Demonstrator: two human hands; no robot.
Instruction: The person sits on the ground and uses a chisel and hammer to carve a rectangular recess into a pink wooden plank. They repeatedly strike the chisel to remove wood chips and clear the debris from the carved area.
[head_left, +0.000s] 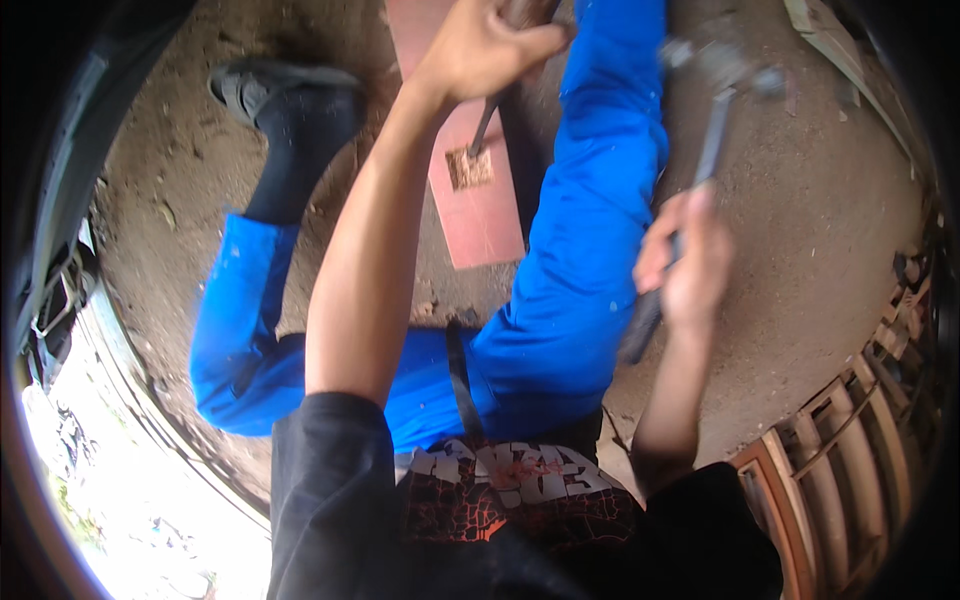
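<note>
At the top centre my left hand (500, 45) grips the handle of a chisel (485, 125), whose blade slants down to a rough square cut (470, 172) in a pinkish wooden board (478, 225). The board lies on the ground between my blue-trousered legs, partly hidden behind my left forearm. On the right my right hand (685, 260) is closed around a hammer (715, 135), held beside my right thigh, its blurred head toward the top.
The dirt floor (800, 250) surrounds my legs (580, 230) and my sandalled left foot (245, 95). Several wooden frames (840, 460) stand at the lower right, and a pale strip (820, 40) lies at the upper right. Bright daylight fills the lower left.
</note>
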